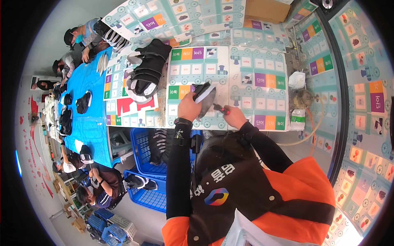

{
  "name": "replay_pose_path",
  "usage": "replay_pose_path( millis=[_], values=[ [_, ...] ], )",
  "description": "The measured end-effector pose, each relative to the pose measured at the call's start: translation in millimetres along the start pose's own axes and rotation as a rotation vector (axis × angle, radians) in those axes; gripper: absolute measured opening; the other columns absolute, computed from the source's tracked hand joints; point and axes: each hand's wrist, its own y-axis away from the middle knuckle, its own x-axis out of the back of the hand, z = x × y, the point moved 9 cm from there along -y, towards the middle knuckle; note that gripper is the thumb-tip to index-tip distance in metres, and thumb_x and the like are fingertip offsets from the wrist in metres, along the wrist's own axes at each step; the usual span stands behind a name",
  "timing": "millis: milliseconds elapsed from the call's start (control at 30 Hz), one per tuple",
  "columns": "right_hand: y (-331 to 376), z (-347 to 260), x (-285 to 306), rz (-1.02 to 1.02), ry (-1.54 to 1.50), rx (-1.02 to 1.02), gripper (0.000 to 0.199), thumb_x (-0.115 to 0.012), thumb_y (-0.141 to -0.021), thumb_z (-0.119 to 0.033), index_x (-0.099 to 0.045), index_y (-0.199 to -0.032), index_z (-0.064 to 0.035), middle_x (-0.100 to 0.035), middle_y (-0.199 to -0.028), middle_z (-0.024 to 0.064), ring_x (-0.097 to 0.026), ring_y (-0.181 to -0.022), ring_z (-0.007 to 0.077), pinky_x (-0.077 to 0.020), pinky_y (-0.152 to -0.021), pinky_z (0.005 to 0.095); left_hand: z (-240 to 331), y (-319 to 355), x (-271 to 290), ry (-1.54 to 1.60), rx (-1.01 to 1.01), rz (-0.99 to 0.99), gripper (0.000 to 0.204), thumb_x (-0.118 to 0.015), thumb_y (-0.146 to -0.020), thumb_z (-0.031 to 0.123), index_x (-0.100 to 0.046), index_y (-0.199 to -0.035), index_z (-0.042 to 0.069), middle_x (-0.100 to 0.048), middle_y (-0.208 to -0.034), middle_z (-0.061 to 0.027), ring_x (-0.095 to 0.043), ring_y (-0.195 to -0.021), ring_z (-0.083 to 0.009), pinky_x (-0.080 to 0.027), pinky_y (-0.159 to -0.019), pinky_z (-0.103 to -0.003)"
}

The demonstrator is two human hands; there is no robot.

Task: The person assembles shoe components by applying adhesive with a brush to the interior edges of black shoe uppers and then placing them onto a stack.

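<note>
While the person stands at the counter [262,88], which is covered with pale printed play mats showing coloured squares, the left hand [188,107] is clamped around a dark grey shoe upper with a white edge strip [204,98], holding it just above the counter surface with the toe end tilted upward. The right hand [234,116] is closed on a small red-handled cutting tool [221,108], whose tip meets the lower edge of the shoe upper; whether the blades are parted cannot be told at this size.

A stack of similar black and white shoe uppers [143,74] lies on the counter to the left, well apart from both hands. Two blue plastic crates [141,145] stand below the counter edge, holding further dark pieces. A crumpled white cloth [296,80] and a small white and green packet [298,119] rest to the right, near a thin hose. Other persons sit along a blue-covered table [88,98] further left.

Risks noted, as judgement: the tool tip works very close to the left fingers, so a slip on the soft fabric could nick them. The shoe upper is unsupported in the air; a loosened grip would let it twist and the cut could stray into the material. The stack to the left sits untidily and could slide toward the counter edge if jolted.
</note>
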Motion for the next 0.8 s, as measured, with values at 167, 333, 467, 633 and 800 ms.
replay_pose_path(
  millis=[167, 333, 467, 633, 800],
  values=[
    [-1, -10, -31, -0.171, -0.153, 0.082, 0.032, -0.060, -0.085, -0.015, -0.070, -0.113, -0.0027, -0.071, -0.084, 0.0251, -0.070, -0.083, 0.0417, -0.0540, -0.074, 0.0509, -13, 4, 16, 0.005, 0.013, 0.021, 0.034, -0.069, -0.087, 0.021, -0.068, -0.115, 0.003, -0.073, -0.107, -0.0216, -0.070, -0.099, -0.0419, -0.056, -0.084, -0.049],
    [-23, 33, -32, -0.202, -0.284, 0.008, 0.046, -0.070, -0.086, -0.018, -0.065, -0.129, -0.0035, -0.072, -0.091, 0.0137, -0.068, -0.072, 0.0217, -0.0528, -0.063, 0.0375, -80, 48, 31, -0.113, 0.026, 0.164, 0.039, -0.060, -0.094, 0.023, -0.062, -0.124, -0.002, -0.068, -0.105, -0.0267, -0.066, -0.094, -0.0480, -0.053, -0.085, -0.055],
    [-57, 139, 34, 0.263, -0.010, 0.040, 0.029, -0.069, -0.084, -0.010, -0.061, -0.110, -0.0006, -0.068, -0.094, 0.0219, -0.066, -0.091, 0.0423, -0.0511, -0.079, 0.0490, -120, 111, 64, 0.113, 0.278, 0.326, 0.035, -0.054, -0.103, 0.028, -0.065, -0.118, -0.002, -0.070, -0.089, -0.0281, -0.067, -0.082, -0.0475, -0.054, -0.074, -0.053],
    [-84, 131, 54, 0.322, 0.451, 0.105, 0.053, -0.069, -0.082, -0.008, -0.055, -0.132, 0.0014, -0.056, -0.129, 0.0275, -0.050, -0.125, 0.0470, -0.0412, -0.109, 0.0516, -325, 219, 120, 0.631, 0.508, 0.727, 0.039, -0.053, -0.105, 0.034, -0.059, -0.128, 0.003, -0.068, -0.095, -0.0169, -0.066, -0.086, -0.0331, -0.055, -0.077, -0.048],
    [-74, 83, 66, 0.201, 0.327, 0.169, 0.036, -0.069, -0.080, -0.004, -0.065, -0.116, -0.0014, -0.063, -0.120, 0.0235, -0.054, -0.119, 0.0432, -0.0432, -0.105, 0.0510, -353, 164, 344, 1.524, 0.197, 0.879, 0.060, -0.051, -0.107, 0.044, -0.037, -0.155, 0.009, -0.055, -0.145, -0.0176, -0.056, -0.130, -0.0338, -0.052, -0.103, -0.053]
  ],
)
